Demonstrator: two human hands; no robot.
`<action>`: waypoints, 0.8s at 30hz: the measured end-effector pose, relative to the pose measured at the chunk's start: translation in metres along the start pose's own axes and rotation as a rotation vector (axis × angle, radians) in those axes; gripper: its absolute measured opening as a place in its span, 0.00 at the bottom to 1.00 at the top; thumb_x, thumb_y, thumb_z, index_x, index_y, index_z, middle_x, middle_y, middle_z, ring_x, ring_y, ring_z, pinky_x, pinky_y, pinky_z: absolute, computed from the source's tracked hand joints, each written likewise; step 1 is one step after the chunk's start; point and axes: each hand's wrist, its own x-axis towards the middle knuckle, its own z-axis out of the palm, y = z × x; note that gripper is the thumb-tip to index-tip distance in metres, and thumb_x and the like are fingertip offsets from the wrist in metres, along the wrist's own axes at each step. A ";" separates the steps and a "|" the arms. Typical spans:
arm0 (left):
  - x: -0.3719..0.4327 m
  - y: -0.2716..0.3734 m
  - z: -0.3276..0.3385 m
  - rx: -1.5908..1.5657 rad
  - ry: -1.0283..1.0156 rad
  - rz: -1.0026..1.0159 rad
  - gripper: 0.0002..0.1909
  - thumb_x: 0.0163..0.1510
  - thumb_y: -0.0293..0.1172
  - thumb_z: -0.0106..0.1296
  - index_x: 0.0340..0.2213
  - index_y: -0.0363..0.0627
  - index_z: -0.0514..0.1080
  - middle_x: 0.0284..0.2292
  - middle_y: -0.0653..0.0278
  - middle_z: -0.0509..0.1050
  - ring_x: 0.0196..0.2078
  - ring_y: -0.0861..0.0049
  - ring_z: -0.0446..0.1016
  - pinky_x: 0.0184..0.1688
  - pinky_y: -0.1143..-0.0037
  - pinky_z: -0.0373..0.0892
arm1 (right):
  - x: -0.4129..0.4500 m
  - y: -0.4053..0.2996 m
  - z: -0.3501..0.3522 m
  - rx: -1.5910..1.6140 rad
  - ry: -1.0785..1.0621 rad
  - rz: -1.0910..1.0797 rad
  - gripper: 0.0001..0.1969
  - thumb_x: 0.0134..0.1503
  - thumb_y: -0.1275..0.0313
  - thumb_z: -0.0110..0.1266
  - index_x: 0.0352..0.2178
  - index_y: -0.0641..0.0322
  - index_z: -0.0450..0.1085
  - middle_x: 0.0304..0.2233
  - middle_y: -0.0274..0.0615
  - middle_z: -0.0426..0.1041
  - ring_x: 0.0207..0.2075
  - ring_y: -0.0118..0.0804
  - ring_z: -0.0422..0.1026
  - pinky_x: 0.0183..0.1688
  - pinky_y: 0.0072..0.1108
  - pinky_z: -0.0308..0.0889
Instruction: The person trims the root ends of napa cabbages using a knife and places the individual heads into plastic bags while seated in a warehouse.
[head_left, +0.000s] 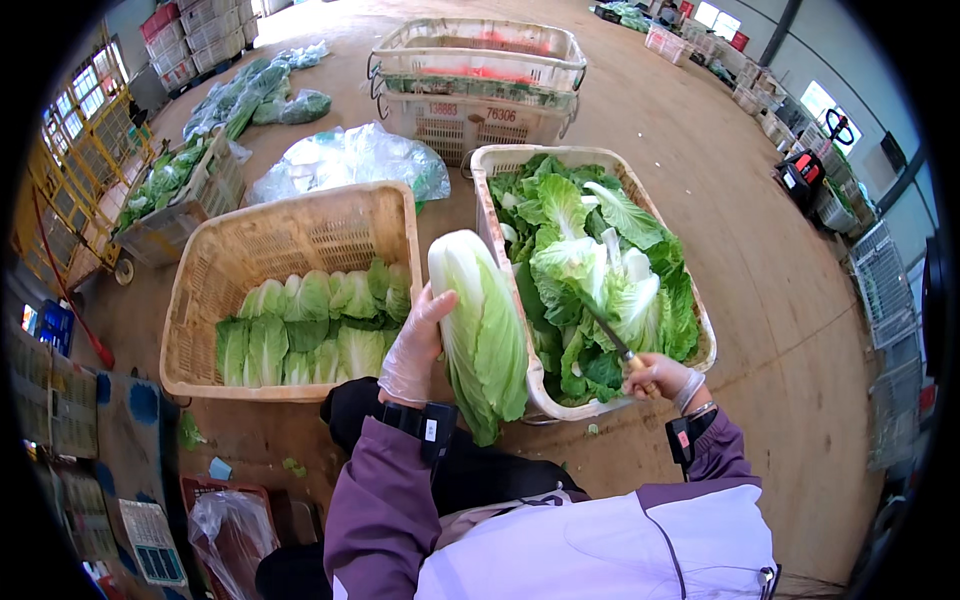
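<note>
My left hand (417, 341), in a clear plastic glove, grips a head of napa cabbage (480, 330) with its white base up and its leaves hanging down. The cabbage is between two plastic crates. In my gloved right hand (660, 379) is a knife (617, 341) by its light handle, the blade pointing up and left over loose leaves. Those cabbage leaves (574, 262) heap up in the white crate (701, 330) on the right. To the left, a yellowed crate (292, 214) holds rows of cabbage heads (304, 300) along its bottom.
Stacked crates (476, 120) stand beyond, beside clear plastic bags (352, 161). Bagged greens (255, 101) lie on the floor at the far left, near a crate of greens (169, 187). A red-brown crate (232, 532) with plastic film sits by my left side. A pallet jack (802, 172) stands far right.
</note>
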 end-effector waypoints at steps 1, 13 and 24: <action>-0.003 -0.001 0.004 -0.007 0.015 -0.032 0.32 0.44 0.44 0.54 0.47 0.37 0.60 0.39 0.59 0.70 0.40 0.72 0.70 0.43 0.73 0.67 | 0.001 0.003 0.000 0.004 0.004 -0.008 0.09 0.49 0.70 0.50 0.31 0.63 0.67 0.25 0.44 0.72 0.20 0.29 0.71 0.21 0.18 0.65; 0.002 -0.013 0.034 -0.079 -0.008 -0.212 0.32 0.45 0.44 0.54 0.46 0.37 0.61 0.38 0.59 0.71 0.38 0.73 0.71 0.42 0.74 0.68 | -0.033 -0.059 0.041 -0.125 0.348 -0.318 0.08 0.45 0.69 0.57 0.24 0.59 0.67 0.15 0.28 0.65 0.14 0.19 0.62 0.16 0.13 0.58; 0.000 -0.034 0.050 0.164 -0.213 -0.266 0.37 0.43 0.42 0.57 0.50 0.35 0.55 0.41 0.62 0.68 0.40 0.77 0.69 0.44 0.77 0.65 | 0.041 -0.138 0.087 -0.413 0.032 -0.642 0.21 0.39 0.69 0.63 0.38 0.62 0.71 0.29 0.31 0.71 0.31 0.21 0.66 0.37 0.17 0.64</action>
